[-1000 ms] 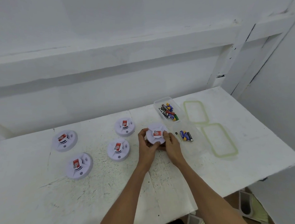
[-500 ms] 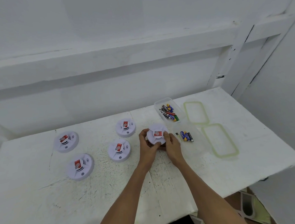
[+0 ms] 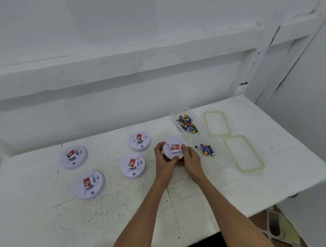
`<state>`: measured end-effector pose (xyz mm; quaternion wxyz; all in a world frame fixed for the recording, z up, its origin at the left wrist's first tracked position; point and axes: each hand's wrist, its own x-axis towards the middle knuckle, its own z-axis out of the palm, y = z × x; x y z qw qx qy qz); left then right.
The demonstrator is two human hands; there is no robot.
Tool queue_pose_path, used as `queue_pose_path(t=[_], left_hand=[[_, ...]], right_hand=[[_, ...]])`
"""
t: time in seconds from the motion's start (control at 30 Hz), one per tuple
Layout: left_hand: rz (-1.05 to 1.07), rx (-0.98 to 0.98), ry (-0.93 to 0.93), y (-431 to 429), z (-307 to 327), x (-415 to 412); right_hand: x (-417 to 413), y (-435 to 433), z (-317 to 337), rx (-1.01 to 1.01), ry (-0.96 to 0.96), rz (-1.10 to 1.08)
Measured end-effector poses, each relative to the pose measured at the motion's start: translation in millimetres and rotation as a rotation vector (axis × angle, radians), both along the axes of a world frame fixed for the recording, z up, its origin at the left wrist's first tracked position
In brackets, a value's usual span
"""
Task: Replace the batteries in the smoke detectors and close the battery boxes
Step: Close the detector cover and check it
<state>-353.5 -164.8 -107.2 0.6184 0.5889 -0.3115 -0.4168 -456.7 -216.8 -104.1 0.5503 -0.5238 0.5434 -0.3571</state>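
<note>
Two boxes (image 3: 180, 110); five detectors (image 3: 175, 141); left hand (image 3: 163, 160), right hand (image 3: 192, 162) grip one.

Both hands meet at centre, ahead of the body. Left hand (image 3: 163, 160) grips the left edge of the smoke detector (image 3: 174, 149): fingers curled round the far side, thumb on the near rim. Right hand (image 3: 191, 162) grips the right edge, with the thumb tip up on the top face near the rim and the fingers tucked underneath. Forearms are bare and reach forward from the bottom of view, converging in a V. Wrists are roughly straight and close together, palms facing each other.
</note>
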Motion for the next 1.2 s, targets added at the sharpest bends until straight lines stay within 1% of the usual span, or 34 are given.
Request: queue_pose_path(t=[0.2,0.33,0.4,0.5,0.6,0.77,0.93,1.2], left_hand=[[-0.072,-0.029,0.006,2.4,-4.0,8.7],[-0.111,-0.039,0.047,3.4,-2.7,13.7],[-0.112,-0.050,0.058,3.5,-0.7,14.9],[-0.085,-0.034,0.124,2.9,-1.3,17.2],[-0.051,-0.019,0.176,3.1,-2.6,18.6],[0.000,-0.008,0.148,6.3,1.0,16.1],[-0.020,-0.010,0.098,6.8,2.6,17.4],[-0.038,-0.013,0.067,6.9,-2.3,18.6]], right_hand=[[-0.7,-2.4,-2.1,0.034,-0.035,-0.007],[0.4,-5.5,-9.1,0.017,-0.009,-0.014],[2.4,-7.8,-10.4,0.017,0.002,-0.011],[3.3,-9.1,-12.4,0.066,0.001,-0.012],[3.0,-7.0,-11.9,0.051,0.018,-0.022],[6.1,-7.0,-14.5,0.024,0.043,-0.033],[5.8,-8.4,-15.3,0.010,0.059,-0.033],[3.9,-8.3,-17.0,0.023,0.044,-0.024]])
